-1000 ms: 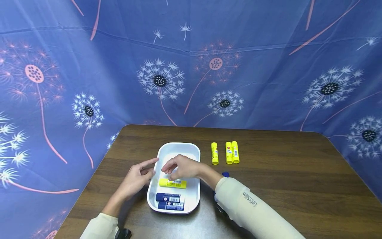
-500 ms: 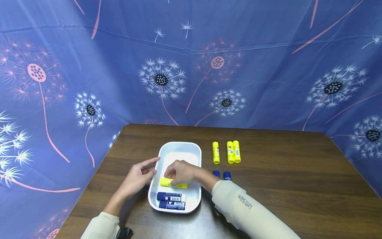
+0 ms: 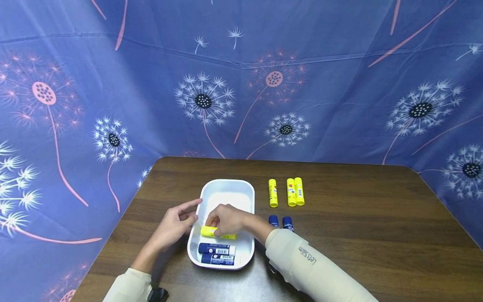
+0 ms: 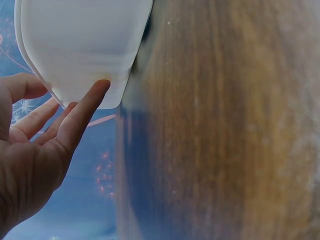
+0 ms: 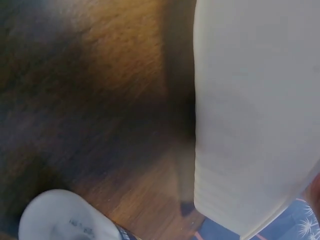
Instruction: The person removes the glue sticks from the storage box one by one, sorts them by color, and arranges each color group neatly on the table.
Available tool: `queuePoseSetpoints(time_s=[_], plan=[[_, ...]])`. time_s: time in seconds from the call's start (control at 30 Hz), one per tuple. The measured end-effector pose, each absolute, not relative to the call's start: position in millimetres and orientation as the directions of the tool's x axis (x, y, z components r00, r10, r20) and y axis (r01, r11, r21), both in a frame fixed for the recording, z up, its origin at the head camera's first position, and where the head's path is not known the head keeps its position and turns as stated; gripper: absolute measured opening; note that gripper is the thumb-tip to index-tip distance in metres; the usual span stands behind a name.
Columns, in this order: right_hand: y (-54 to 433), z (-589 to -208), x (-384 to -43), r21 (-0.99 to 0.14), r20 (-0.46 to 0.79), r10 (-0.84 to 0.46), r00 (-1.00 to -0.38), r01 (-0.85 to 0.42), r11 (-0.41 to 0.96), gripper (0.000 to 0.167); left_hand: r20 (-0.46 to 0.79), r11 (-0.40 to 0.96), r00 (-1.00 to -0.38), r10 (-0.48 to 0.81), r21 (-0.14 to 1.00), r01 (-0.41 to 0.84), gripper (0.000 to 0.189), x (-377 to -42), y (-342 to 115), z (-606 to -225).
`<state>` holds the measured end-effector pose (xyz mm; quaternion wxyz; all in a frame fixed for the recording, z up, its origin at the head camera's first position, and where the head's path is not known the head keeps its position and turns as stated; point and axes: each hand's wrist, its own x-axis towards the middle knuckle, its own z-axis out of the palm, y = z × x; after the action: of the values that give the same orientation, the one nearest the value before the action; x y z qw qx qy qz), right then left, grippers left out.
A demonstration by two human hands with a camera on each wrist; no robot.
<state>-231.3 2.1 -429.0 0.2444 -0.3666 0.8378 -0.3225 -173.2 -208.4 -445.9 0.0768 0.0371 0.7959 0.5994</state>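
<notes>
A tray [image 3: 226, 197] of smooth white plastic shows a soft sheen, its outer wall looking faintly rippled in the right wrist view. A yellow tube [image 3: 209, 231] in bright, smooth plastic contrasts with the printed, slightly glossy plastic of navy tubes [image 3: 212, 248]. One white tube end [image 5: 55, 220] appears matt and smooth beneath small dark lettering. Brown wood grain covers the tabletop [image 3: 358, 235], smooth and shiny where light catches it. The printed blue backdrop [image 3: 151, 84] is matt, creased cloth; cream sleeves [image 3: 320, 264] are matt, lightly wrinkled fabric.
</notes>
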Motion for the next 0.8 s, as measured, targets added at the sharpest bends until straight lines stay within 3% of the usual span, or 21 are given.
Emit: queuePoseSetpoints(time_s=[0.37,0.8], plan=[[14,-400,-243,-0.793,-0.117,-0.718,-0.686,-0.371,0.483,0.031,-0.081,0.277,-0.984,0.162,0.96,-0.033,0.048,-175,-209,-447],[65,-364,-274,-0.936,-0.129,-0.549,-0.826,-0.082,0.343,0.039,-0.081,0.29,-0.988,0.135,0.956,-0.039,0.047,-174,-209,-445]])
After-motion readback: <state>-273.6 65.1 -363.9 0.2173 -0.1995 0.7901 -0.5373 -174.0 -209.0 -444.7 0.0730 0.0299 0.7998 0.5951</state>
